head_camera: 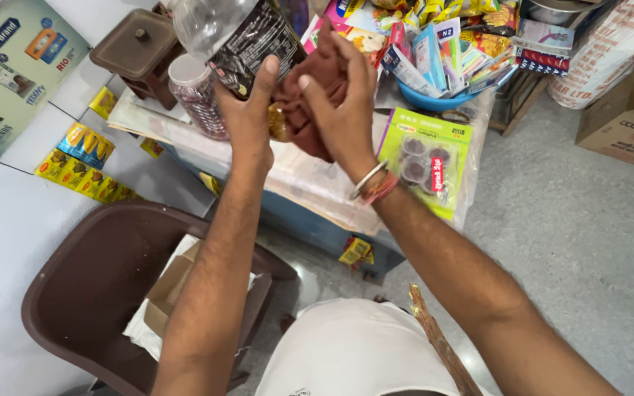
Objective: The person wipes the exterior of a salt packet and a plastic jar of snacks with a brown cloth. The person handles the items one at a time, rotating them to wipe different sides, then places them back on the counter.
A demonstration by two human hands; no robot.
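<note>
Wiping a bottle over the counter

Gripping tight, the left hand point(247, 110) wraps its fingers around a clear plastic bottle point(232, 33) with a dark label, while the right hand point(343, 110) presses a bunched maroon cloth point(310, 95) against it, above the cluttered counter point(310, 183).

A bottle point(232, 33) sits at top centre, a cloth point(315, 95) right of it, a chair point(104, 286) lower left.

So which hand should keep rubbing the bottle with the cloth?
Probably the right hand: its grip presses the brown cloth against the plastic bottle, while the left hand steadies the bottle from the side.
</note>
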